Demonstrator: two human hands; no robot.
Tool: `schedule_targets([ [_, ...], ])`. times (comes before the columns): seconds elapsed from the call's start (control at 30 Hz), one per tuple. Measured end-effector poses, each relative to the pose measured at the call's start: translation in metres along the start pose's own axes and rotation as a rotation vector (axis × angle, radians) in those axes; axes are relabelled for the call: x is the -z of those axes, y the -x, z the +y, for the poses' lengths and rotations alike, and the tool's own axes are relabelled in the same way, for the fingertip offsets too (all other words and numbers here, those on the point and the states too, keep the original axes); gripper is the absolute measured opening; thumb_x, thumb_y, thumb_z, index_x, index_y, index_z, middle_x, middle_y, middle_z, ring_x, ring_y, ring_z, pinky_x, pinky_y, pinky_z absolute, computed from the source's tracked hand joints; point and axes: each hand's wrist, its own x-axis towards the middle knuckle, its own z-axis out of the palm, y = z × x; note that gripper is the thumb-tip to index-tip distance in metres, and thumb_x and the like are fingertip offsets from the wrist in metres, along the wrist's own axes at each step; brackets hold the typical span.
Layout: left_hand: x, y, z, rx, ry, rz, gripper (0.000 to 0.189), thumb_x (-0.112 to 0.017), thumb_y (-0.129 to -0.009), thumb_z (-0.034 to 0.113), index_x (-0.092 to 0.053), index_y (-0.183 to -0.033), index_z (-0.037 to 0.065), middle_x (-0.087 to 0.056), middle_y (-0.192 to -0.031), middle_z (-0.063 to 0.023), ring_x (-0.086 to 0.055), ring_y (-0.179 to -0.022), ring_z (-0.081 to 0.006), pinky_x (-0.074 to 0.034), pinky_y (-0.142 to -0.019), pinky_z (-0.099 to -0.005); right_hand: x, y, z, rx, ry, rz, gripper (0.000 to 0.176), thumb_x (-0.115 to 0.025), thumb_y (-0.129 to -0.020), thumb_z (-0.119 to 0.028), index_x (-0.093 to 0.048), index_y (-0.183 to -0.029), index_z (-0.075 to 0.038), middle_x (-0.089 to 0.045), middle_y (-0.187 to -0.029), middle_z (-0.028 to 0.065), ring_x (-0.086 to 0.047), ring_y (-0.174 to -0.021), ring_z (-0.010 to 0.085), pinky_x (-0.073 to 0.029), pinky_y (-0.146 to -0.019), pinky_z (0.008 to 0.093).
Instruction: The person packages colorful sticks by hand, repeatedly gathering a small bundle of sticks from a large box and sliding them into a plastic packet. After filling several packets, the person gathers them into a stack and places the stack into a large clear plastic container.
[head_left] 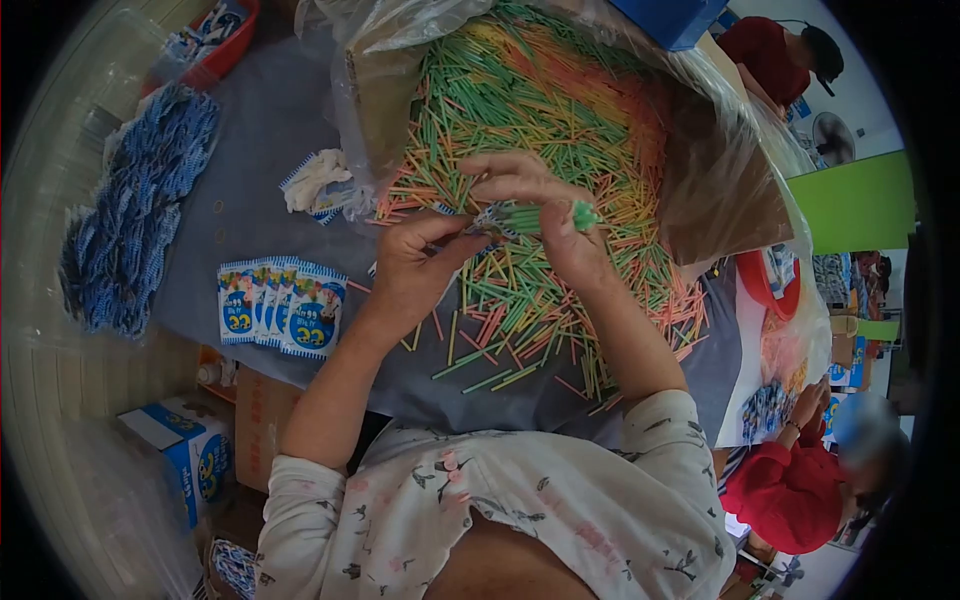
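A large heap of green, yellow and pink sticks (540,110) spills from a plastic-lined box onto the grey tabletop. Above it, my right hand (560,225) grips a small bundle of green sticks (520,218) between thumb and fingers. My left hand (420,262) pinches the edge of a small blue-and-white packet (490,222), which meets the left ends of the bundle. Several blue-and-white packets (312,318) lie overlapped on the table left of my left forearm. A crumpled white cloth-like item (322,185) rests farther back.
Long stacks of blue-and-white wrappers (140,210) lie at the left. A red basin (225,50) stands at the back left, a blue-and-white carton (190,450) below the table. Two other people are at the right, one in a red top (790,495) near another red basin (775,285).
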Motion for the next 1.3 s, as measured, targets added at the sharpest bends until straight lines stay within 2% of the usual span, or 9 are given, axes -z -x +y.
schedule_targets([
  [0.17, 0.000, -0.008, -0.003, -0.056, -0.054, -0.078, 0.018, -0.075, -0.083, 0.003, -0.072, -0.099, -0.004, -0.067, -0.082, -0.0040, -0.060, -0.072, -0.0080, -0.048, -0.063, -0.0241, -0.001, -0.003, 0.005, -0.111, 0.051, -0.114, 0.058, -0.053, -0.095, -0.053, -0.067, -0.119, -0.002, -0.062, -0.124, 0.0117, -0.054, -0.116, 0.0251, -0.043, -0.100, 0.0386],
  [0.4, -0.003, -0.030, -0.003, 0.052, 0.077, -0.065, 0.028, -0.077, -0.080, 0.004, -0.070, -0.107, -0.001, -0.067, -0.090, -0.0059, -0.063, -0.079, -0.0118, -0.049, -0.068, -0.0266, 0.003, -0.011, 0.009, -0.120, -0.166, 0.167, 0.066, -0.052, -0.096, -0.053, -0.051, -0.137, 0.000, -0.059, -0.125, 0.0129, -0.055, -0.114, 0.0202, -0.045, -0.097, 0.0358],
  [0.47, -0.009, -0.029, -0.003, -0.251, -0.003, -0.063, 0.028, -0.075, -0.080, 0.002, -0.068, -0.108, -0.001, -0.067, -0.093, -0.0083, -0.065, -0.087, -0.0178, -0.050, -0.073, -0.0288, -0.001, -0.004, 0.011, -0.192, -0.107, -0.024, 0.062, -0.048, -0.099, -0.050, -0.053, -0.135, 0.000, -0.057, -0.129, 0.0148, -0.054, -0.118, 0.0227, -0.042, -0.101, 0.0380],
  [0.67, 0.040, 0.043, 0.035, -0.084, -0.391, 0.001, 0.022, -0.068, -0.080, -0.003, -0.064, -0.102, -0.004, -0.064, -0.097, -0.0158, -0.063, -0.086, -0.0267, -0.050, -0.075, -0.0367, 0.000, -0.021, 0.003, -0.001, -0.010, -0.208, 0.042, -0.052, -0.099, -0.034, -0.063, -0.125, -0.004, -0.062, -0.121, 0.0142, -0.055, -0.118, 0.0231, -0.043, -0.099, 0.0369],
  [0.73, 0.073, 0.074, 0.039, 0.009, -0.440, 0.029, 0.025, -0.068, -0.080, -0.002, -0.064, -0.104, -0.003, -0.063, -0.093, -0.0154, -0.062, -0.084, -0.0284, -0.049, -0.076, -0.0392, 0.032, -0.035, 0.026, -0.168, 0.122, 0.020, 0.030, -0.060, -0.094, -0.025, -0.068, -0.115, -0.004, -0.066, -0.114, 0.0134, -0.062, -0.106, 0.0225, -0.047, -0.091, 0.0371],
  [0.8, 0.092, 0.092, 0.035, -0.046, -1.028, 0.121, 0.032, -0.070, -0.077, 0.000, -0.064, -0.108, -0.001, -0.058, -0.093, -0.0135, -0.056, -0.091, -0.0316, -0.046, -0.081, -0.0417, 0.062, -0.055, 0.064, -0.256, 0.522, 0.225, 0.024, -0.066, -0.089, -0.018, -0.070, -0.106, -0.003, -0.069, -0.104, 0.0150, -0.067, -0.093, 0.0255, -0.051, -0.080, 0.0390],
  [0.93, 0.091, 0.092, 0.025, -0.032, -1.394, 0.174, 0.039, -0.072, -0.075, 0.003, -0.064, -0.113, 0.002, -0.054, -0.101, -0.0129, -0.050, -0.100, -0.0328, -0.043, -0.086, -0.0421, 0.084, -0.094, 0.099, -0.136, 1.027, 0.130, 0.026, -0.067, -0.086, -0.019, -0.070, -0.107, -0.003, -0.069, -0.100, 0.0187, -0.068, -0.090, 0.0317, -0.052, -0.076, 0.0424],
  [1.0, 0.076, 0.086, 0.038, 0.025, -1.549, 0.212, 0.044, -0.075, -0.074, 0.007, -0.063, -0.117, 0.005, -0.052, -0.111, -0.0131, -0.048, -0.106, -0.0321, -0.041, -0.088, -0.0402, 0.069, -0.118, 0.093, -0.408, 1.151, 0.041, 0.024, -0.067, -0.085, -0.022, -0.071, -0.102, -0.004, -0.068, -0.100, 0.0203, -0.066, -0.095, 0.0352, -0.053, -0.078, 0.0444],
  [1.3, 0.004, 0.026, 0.007, -0.220, -1.232, -0.210, 0.027, -0.072, -0.074, 0.011, -0.066, -0.097, -0.002, -0.055, -0.095, -0.0124, -0.053, -0.090, -0.0300, -0.048, -0.075, -0.0417, 0.049, -0.170, 0.120, -0.499, 1.450, -0.198, 0.038, -0.058, -0.088, -0.039, -0.069, -0.104, -0.007, -0.068, -0.115, 0.0156, -0.064, -0.108, 0.0344, -0.049, -0.093, 0.0479],
])
